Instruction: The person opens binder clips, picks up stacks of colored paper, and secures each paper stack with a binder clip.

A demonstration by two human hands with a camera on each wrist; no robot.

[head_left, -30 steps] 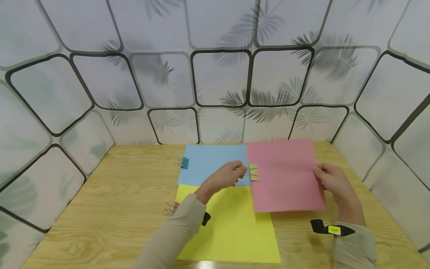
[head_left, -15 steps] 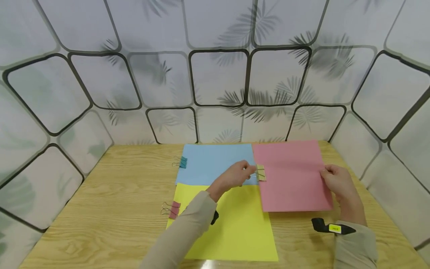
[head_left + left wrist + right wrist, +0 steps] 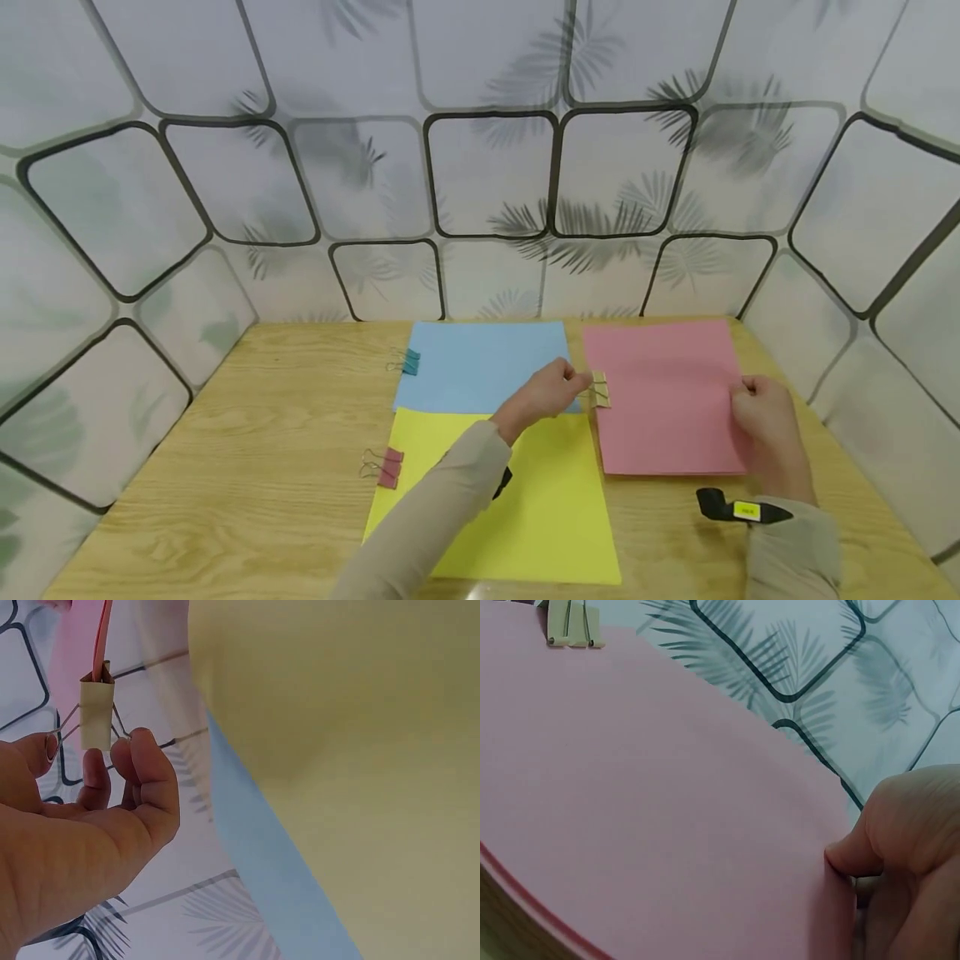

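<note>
My left hand (image 3: 553, 388) pinches the wire handles of a pale yellow binder clip (image 3: 96, 716), which sits on the left edge of a stack of pink paper (image 3: 667, 400). In the left wrist view the thumb (image 3: 37, 754) and fingers are on opposite handles, and the pink edge enters the clip's mouth. My right hand (image 3: 768, 421) grips the stack's right edge, its thumb on top in the right wrist view. The pink paper is held above the table at the right, its left edge beside the blue and yellow sheets.
Blue paper (image 3: 480, 358) lies at the back with a teal binder clip (image 3: 410, 362) on its left edge. Yellow paper (image 3: 540, 508) lies in front, carrying a pink binder clip (image 3: 390, 468). Beneath is a wooden table (image 3: 247, 467), enclosed by patterned fabric walls (image 3: 495, 175).
Both hands have moved right with the pink paper and its clip, which now uncovers more of the blue and yellow sheets. The pink stack also sits slightly lower in view.
</note>
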